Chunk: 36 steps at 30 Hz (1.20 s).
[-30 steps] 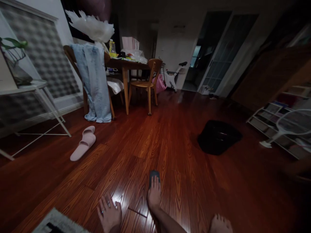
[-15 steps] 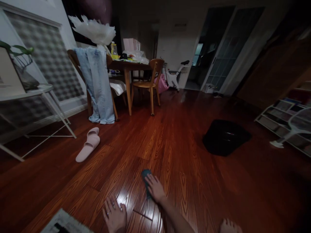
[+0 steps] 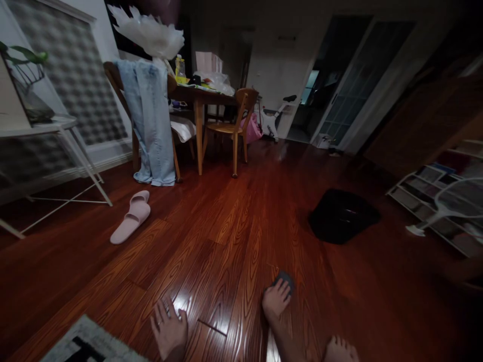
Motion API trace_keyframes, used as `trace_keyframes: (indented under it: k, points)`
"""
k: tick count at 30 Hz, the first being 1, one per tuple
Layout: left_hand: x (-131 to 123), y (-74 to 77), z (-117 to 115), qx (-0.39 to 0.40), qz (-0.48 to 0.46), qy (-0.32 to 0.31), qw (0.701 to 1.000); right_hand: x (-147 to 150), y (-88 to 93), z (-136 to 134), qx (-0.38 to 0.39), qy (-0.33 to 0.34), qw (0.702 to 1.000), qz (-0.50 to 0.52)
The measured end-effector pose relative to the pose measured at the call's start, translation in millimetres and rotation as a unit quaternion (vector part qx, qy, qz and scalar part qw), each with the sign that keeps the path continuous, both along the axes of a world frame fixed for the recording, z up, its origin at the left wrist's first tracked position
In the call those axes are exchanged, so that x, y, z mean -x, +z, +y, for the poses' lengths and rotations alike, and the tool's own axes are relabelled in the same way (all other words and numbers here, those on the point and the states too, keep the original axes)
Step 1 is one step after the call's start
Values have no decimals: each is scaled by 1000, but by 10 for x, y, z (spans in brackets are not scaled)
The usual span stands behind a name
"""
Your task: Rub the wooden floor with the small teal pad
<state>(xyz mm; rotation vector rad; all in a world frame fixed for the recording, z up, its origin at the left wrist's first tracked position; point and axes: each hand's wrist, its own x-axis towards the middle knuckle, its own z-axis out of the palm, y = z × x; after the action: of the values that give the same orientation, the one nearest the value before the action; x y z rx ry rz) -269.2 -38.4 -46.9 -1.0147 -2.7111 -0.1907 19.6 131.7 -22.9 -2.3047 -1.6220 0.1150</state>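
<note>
My left hand rests on the shiny wooden floor with its fingers spread, open and holding nothing; a ring shows on one finger. Further right, my right hand presses a dark grey-green cloth against the boards. Most of the cloth lies under the palm and fingers, and only its far and right edges show. The bare toes of a foot are at the bottom edge, right of that forearm.
A grey-white rug lies at lower left, and pink slippers stand beyond it. A black bin-like object sits on the right, near a white fan. Jeans hang over a chair by the table.
My right hand has swept the cloth to the right across the floor, and the cloth now looks more bunched. My left hand stays on the floor while the view has shifted a little.
</note>
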Motion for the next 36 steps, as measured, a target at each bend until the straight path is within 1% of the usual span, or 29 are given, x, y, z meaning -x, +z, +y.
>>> trace_keyframes:
  k: [1,3,5,7,8,9,11,12,13,14,15,16,17,19,21,23,24,26,28,29,31,32,34,36]
  points:
    - [2,-4,-2,-7,-2,2,1000,163,5,-6,12,38,999,4]
    - [5,-2,-5,-15,-10,5,1000,526,21,-28,39,136,990,17]
    - [6,9,-9,-19,-17,4,1000,921,33,-106,63,235,969,33]
    - [5,22,-12,-25,-17,-1,1000,1318,35,-263,82,324,941,50]
    - [4,28,-12,-29,-12,-4,999,1500,34,-365,94,376,920,60]
    - [3,33,-10,-33,-4,-6,999,1663,33,-472,103,433,893,69]
    - [2,41,-3,-32,19,-11,999,1900,39,-660,112,530,836,86]
    - [3,45,2,-26,31,-11,999,1966,49,-722,110,567,810,96]
    - [4,49,7,-18,40,-11,999,1992,65,-750,107,592,792,106]
    - [5,55,11,-7,46,-9,999,1980,86,-742,105,605,781,115]
    - [5,62,13,3,50,-7,999,1931,112,-694,104,605,780,120]
    - [5,70,14,13,50,-5,999,1847,140,-612,104,591,791,121]
    - [3,80,13,21,49,-4,999,1734,169,-498,104,565,810,117]
    - [-3,99,7,33,41,-3,999,1426,224,-217,104,482,864,96]
    - [-13,111,-1,34,30,-2,999,1032,267,67,103,387,914,70]
    - [-23,111,-8,23,21,0,1000,585,285,275,103,288,951,42]
    - [-26,106,-10,16,16,2,1000,360,279,334,103,246,963,29]
    - [-28,89,-10,8,5,5,1000,-41,225,357,87,167,982,12]
    - [-24,70,-7,10,-9,8,1000,-306,116,283,46,110,993,7]
    - [-21,65,-4,13,-14,9,1000,-368,49,228,20,87,996,9]
    - [-17,64,1,20,-17,10,1000,-343,-81,120,-16,61,998,15]
    - [-17,69,2,24,-17,10,1000,-265,-134,75,-24,54,998,18]
    - [-23,89,4,32,-15,8,999,-14,-197,10,-22,56,998,23]
    - [-31,108,4,34,-13,13,999,308,-200,-43,-8,88,996,29]
